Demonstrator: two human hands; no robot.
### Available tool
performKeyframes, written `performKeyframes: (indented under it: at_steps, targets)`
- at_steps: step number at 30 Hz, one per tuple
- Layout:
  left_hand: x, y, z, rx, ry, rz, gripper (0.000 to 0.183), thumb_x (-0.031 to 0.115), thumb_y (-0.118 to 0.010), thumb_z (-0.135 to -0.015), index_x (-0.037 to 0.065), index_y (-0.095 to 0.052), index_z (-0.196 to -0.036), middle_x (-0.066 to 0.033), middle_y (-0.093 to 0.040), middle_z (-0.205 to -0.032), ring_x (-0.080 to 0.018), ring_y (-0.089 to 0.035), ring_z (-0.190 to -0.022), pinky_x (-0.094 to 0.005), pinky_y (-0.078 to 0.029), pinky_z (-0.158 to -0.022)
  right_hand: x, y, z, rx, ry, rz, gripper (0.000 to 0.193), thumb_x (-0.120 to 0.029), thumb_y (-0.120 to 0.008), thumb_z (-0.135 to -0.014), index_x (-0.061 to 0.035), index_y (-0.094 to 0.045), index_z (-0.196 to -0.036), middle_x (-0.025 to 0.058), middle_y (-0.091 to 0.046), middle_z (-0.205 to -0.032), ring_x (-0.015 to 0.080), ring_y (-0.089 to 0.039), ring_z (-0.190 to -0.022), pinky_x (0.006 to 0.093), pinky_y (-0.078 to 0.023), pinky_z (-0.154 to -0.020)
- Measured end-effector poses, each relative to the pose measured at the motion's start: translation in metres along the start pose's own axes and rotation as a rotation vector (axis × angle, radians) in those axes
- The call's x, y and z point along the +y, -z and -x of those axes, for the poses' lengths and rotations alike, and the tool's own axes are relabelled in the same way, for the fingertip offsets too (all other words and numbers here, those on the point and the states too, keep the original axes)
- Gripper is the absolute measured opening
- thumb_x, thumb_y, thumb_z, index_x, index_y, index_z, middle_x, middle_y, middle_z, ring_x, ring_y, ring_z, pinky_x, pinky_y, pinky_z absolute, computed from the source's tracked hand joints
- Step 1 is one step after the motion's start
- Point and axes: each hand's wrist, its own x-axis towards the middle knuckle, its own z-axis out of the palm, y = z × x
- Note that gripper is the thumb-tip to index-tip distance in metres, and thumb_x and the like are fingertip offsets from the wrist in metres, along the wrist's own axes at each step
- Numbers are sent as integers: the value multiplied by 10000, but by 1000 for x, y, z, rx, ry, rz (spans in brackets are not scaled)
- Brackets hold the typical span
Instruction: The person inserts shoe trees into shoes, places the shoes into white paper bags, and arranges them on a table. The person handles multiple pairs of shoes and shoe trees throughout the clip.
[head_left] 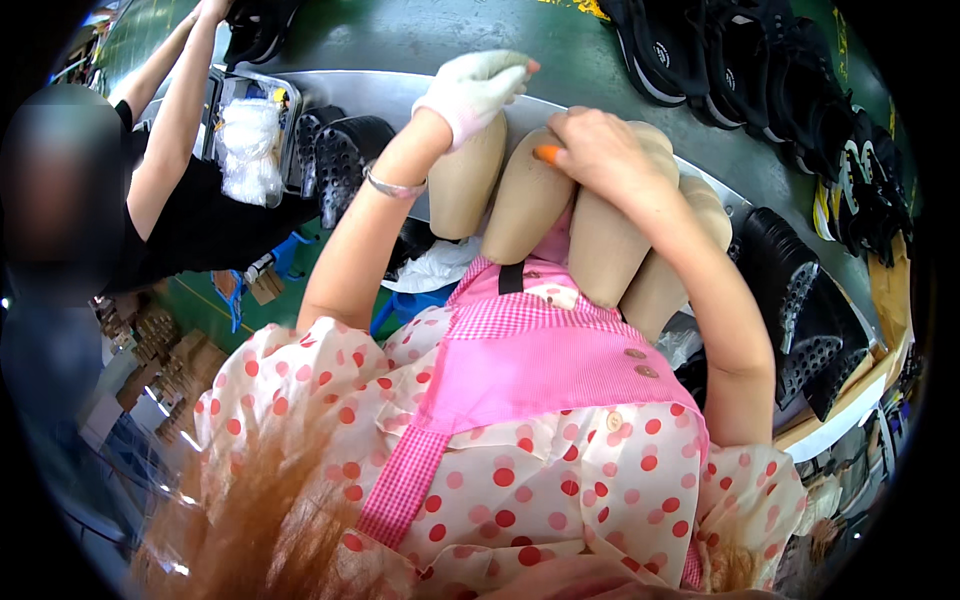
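Observation:
My left hand [474, 92], in a white glove with one fingertip bare, hovers over the far end of a beige foot-shaped form [465, 185]. Its fingers are loosely stretched out, and I see nothing held in them. A second beige form [527, 200] stands beside it, its top between the fingers and thumb of my right hand [603, 150]. That hand is bare except for an orange cover on the thumb. More beige forms, one a wide form [608, 235], lie to the right under my right forearm, partly hidden. They lean between the metal table edge and my pink apron [560, 370].
Black shoes [705, 65] line the green surface at upper right. Black studded soles [795, 290] stand at right, with more studded soles [355, 150] left of my hand. A tray [290, 110] carries plastic-wrapped packs. Another person's arm [165, 150] reaches in at upper left.

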Motion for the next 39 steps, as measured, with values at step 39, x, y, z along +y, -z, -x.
performKeyframes:
  at_steps: [39]
  targets:
    - [30,41,11,-210,221,613,772,602,-400,-952,-43,-411,-1378,-176,-507,-1353,-248,-503,-1237,-374,-379,-1067,3,50,39,670,33,-1179,319,-212,-661,-856,-17,-562,-1088,72,-644,-922,115,-588,-859,307,-495,-762]
